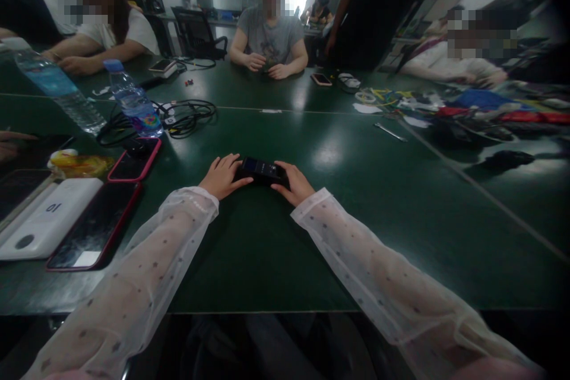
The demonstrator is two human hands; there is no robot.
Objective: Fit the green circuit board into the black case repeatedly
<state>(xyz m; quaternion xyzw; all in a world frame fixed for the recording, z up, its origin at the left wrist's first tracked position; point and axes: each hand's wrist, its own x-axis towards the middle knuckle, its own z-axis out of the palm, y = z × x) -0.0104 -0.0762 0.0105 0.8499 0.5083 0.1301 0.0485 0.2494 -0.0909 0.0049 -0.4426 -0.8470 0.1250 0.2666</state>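
A black handheld device (263,170) with a small screen at its left and buttons at its right lies low over the green table, between my two hands. My left hand (223,176) holds its left end, the thumb along the near edge and the fingers at the far side. Around the right end my right hand (294,183) is closed, with thumb in front and fingers behind. Both my forearms wear sheer white sleeves with dark stars. The underside of the device is hidden.
To my left lie a dark-red-edged phone (95,227), a white power bank (52,214), a pink-cased phone (133,160), black cables (191,117) and two water bottles (133,98). A metal wrench (390,132) and heaped wires (485,104) lie to the right. Other people sit around the green table (262,249).
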